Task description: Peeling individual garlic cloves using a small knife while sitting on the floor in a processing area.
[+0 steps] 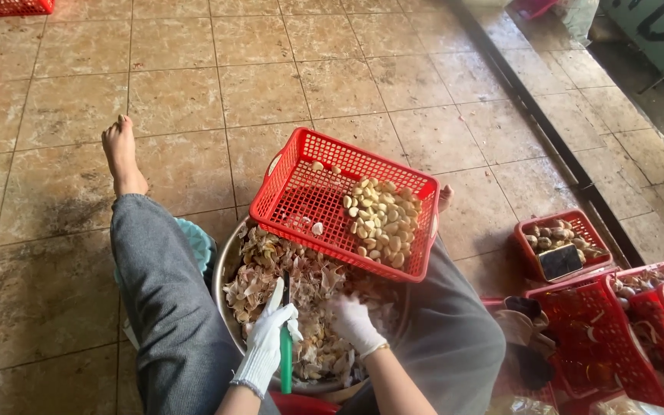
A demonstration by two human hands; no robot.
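Note:
My left hand [269, 338], in a white glove, grips a small knife with a green handle [286, 361], blade pointing up. My right hand [353, 319], also gloved, reaches into a metal bowl [223, 261] heaped with papery garlic skins [286, 269]; what its fingers hold is hidden among the skins. A red plastic basket [301, 196] rests tilted on the bowl's far rim. Peeled garlic cloves [378, 223] lie piled at its right end. I sit on the floor with the bowl between my legs in grey trousers.
My bare left foot [122, 154] stretches over the brown tiled floor. Red baskets [593, 323] holding unpeeled garlic stand at the right; a small one [528, 230] also carries a dark phone. A teal stool edge [197, 242] shows by my left knee.

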